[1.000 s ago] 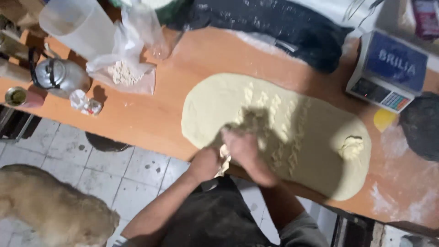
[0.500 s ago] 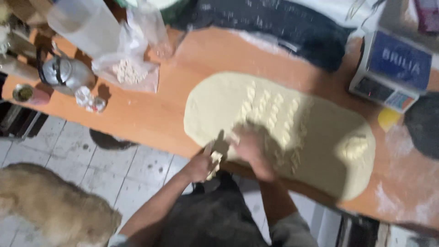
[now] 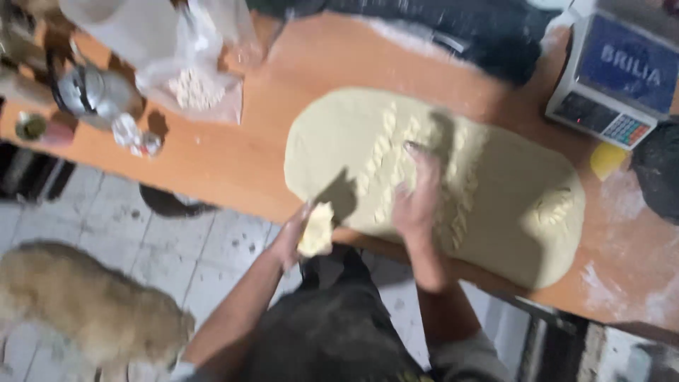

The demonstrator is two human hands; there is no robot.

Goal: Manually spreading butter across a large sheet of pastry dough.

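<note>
Right hand [image 3: 417, 194] advanced, flat on dough sheet [image 3: 495, 205], lengthwise along table; left hand [image 3: 300, 233] grasping lump [image 3: 316, 230].

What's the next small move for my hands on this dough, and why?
Probably bring the left hand, which holds a pale lump of filling, toward the dough sheet: the right hand is pressing dabs in rows, and bare dough remains to its right.

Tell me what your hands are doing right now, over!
Left hand holding a pale lump of soft filling off the table edge. Right hand flat on the big oval sheet of pale dough. Nothing blocking the dough.
</note>
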